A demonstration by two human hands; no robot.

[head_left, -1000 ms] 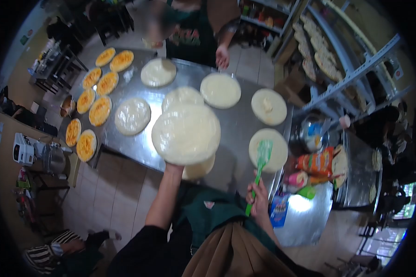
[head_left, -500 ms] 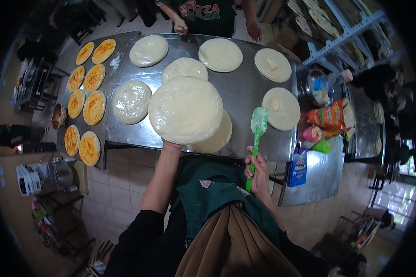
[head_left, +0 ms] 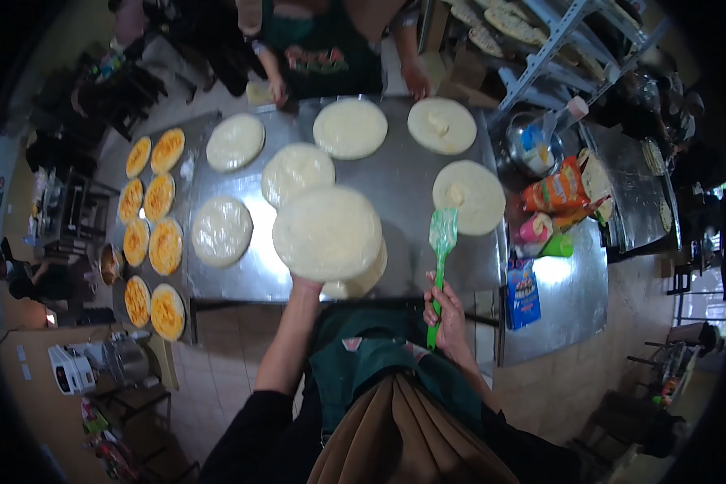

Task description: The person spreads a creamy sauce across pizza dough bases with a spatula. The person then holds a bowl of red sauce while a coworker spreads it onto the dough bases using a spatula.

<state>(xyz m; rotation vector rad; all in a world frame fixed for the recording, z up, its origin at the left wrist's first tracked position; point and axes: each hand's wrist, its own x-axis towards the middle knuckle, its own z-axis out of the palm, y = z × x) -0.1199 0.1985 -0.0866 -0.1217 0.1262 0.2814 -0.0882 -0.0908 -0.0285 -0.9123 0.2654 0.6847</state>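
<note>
A pale round pizza base (head_left: 327, 232), smooth and slightly shiny on top, rests raised on my left hand (head_left: 306, 286), whose fingers are hidden beneath it. Below it, partly covered from view, another flat base (head_left: 355, 281) lies on the table. My right hand (head_left: 446, 310) is closed around the handle of a green spatula (head_left: 443, 230). Its blade points away from me and has whitish smears on it. In view the blade overlaps the near edge of a base with a creamy lump (head_left: 469, 198); whether they touch I cannot tell.
More pale bases (head_left: 350, 129) lie on the metal table (head_left: 411, 274). Several orange-topped rounds (head_left: 166, 246) line the left side. At right are a metal bowl (head_left: 532, 145), an orange packet (head_left: 555, 187) and a blue box (head_left: 524, 294). Another person (head_left: 323, 48) stands across the table.
My view has shifted and turned, so the table's left side appears lower. The held base looks smaller, and the spatula blade now overlaps the lumped base. The person opposite appears lower and further left.
</note>
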